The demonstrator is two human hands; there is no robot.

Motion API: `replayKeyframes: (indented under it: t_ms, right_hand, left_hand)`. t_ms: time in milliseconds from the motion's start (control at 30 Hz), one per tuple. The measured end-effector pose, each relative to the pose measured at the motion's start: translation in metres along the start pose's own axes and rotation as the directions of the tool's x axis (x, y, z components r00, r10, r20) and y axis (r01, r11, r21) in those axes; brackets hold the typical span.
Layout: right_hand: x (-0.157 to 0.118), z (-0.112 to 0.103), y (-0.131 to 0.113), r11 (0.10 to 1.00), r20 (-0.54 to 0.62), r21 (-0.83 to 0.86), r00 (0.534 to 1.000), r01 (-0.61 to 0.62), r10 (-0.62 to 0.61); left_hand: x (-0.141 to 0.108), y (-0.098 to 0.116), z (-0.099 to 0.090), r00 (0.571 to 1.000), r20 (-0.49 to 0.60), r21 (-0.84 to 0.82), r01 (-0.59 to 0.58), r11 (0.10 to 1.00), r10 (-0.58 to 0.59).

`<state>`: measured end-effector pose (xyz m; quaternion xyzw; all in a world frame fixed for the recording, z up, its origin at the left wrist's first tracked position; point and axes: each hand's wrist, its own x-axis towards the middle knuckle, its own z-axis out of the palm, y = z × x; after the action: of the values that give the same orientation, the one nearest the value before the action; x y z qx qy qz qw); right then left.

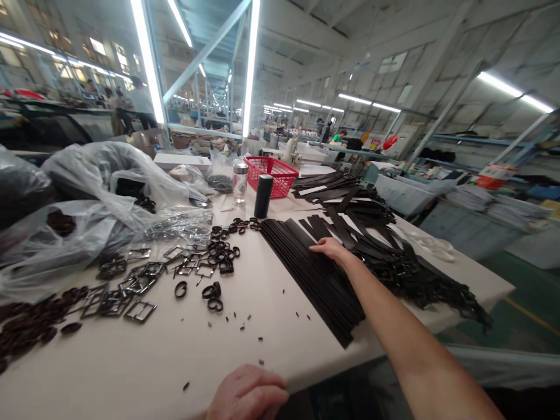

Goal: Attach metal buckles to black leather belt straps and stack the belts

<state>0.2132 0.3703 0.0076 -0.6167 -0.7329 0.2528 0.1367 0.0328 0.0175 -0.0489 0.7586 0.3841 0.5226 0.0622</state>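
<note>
My right hand (331, 248) reaches over a row of flat black belt straps (301, 268) laid side by side. Its thumb and fingers are drawn together on a strap; the fingertips are partly hidden. At the table's front edge my left hand (250, 392) is closed, fingers curled under; whatever they hold, if anything, is hidden. Between the hands and the left side lie small dark metal pieces (242, 328), black strap loops (214, 297) and metal belt buckles (140, 311). A tangled heap of black straps with buckles (394, 265) spreads right of the row.
Clear plastic bags (96, 175) and dark brown loops (35, 321) crowd the table's left. Behind the straps stand a black cylinder (263, 196), a clear bottle (240, 184) and a red basket (280, 175). White tape (431, 246) lies near the right edge. Grey bins (402, 192) stand beyond.
</note>
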Motion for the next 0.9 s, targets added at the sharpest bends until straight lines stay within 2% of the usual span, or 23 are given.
replayKeyframes:
  t_ms: [100, 200, 267, 333, 400, 467, 500, 533, 600, 667, 700, 800, 900]
  right_hand:
    - [-0.02, -0.011, -0.015, 0.987, -0.156, 0.083, 0.98, 0.135, -0.12]
    - [-0.058, -0.021, -0.035, 0.942, -0.267, 0.181, 0.936, 0.283, -0.23]
    - [-0.096, -0.025, -0.049, 0.9, -0.26, 0.251, 0.92, 0.357, -0.292]
    - [-0.141, -0.025, -0.063, 0.854, -0.197, 0.322, 0.911, 0.41, -0.363]
    - [-0.187, -0.023, -0.073, 0.809, -0.089, 0.384, 0.89, 0.445, -0.447]
    - [-0.225, -0.018, -0.077, 0.811, 0.039, 0.371, 0.865, 0.452, -0.5]
    - [-0.238, -0.015, -0.076, 0.812, 0.102, 0.381, 0.853, 0.441, -0.511]
    - [-0.249, -0.01, -0.073, 0.816, 0.167, 0.398, 0.841, 0.42, -0.514]
    - [-0.259, 0.002, -0.064, 0.828, 0.283, 0.441, 0.821, 0.347, -0.495]
    - [-0.262, 0.017, -0.053, 0.846, 0.378, 0.463, 0.804, 0.265, -0.459]
    - [-0.263, 0.024, -0.048, 0.855, 0.419, 0.467, 0.795, 0.226, -0.439]
    - [-0.268, 0.045, -0.041, 0.863, 0.493, 0.48, 0.764, 0.161, -0.417]
    - [-0.282, 0.065, -0.05, 0.829, 0.41, 0.498, 0.772, 0.255, -0.485]
  left_hand:
    - [-0.001, 0.0, 0.0, 1.0, 0.0, -0.015, -0.011, 1.0, 0.011]
    - [-0.003, 0.001, 0.0, 0.999, 0.03, -0.066, 0.019, 0.998, -0.018]
    - [-0.006, 0.004, -0.003, 0.99, 0.05, -0.116, 0.134, 0.984, -0.129]
    - [-0.008, 0.008, -0.009, 0.944, 0.035, -0.261, 0.325, 0.909, -0.328]
    - [-0.007, 0.011, -0.021, 0.85, 0.012, -0.525, 0.454, 0.72, -0.527]
    - [-0.004, 0.011, -0.039, 0.754, -0.021, -0.764, 0.412, 0.497, -0.657]
    - [-0.002, 0.011, -0.05, 0.692, -0.06, -0.825, 0.371, 0.426, -0.72]
    - [-0.001, 0.01, -0.062, 0.607, -0.095, -0.857, 0.354, 0.375, -0.789]
    - [-0.002, 0.01, -0.085, 0.414, -0.12, -0.864, 0.404, 0.3, -0.902]
    - [-0.006, 0.013, -0.104, 0.309, -0.113, -0.845, 0.47, 0.255, -0.944]
    - [-0.009, 0.016, -0.11, 0.278, -0.106, -0.834, 0.498, 0.237, -0.955]
    - [-0.02, 0.026, -0.119, 0.222, -0.057, -0.816, 0.551, 0.173, -0.973]
    - [-0.03, 0.038, -0.115, 0.186, 0.014, -0.814, 0.573, 0.097, -0.982]
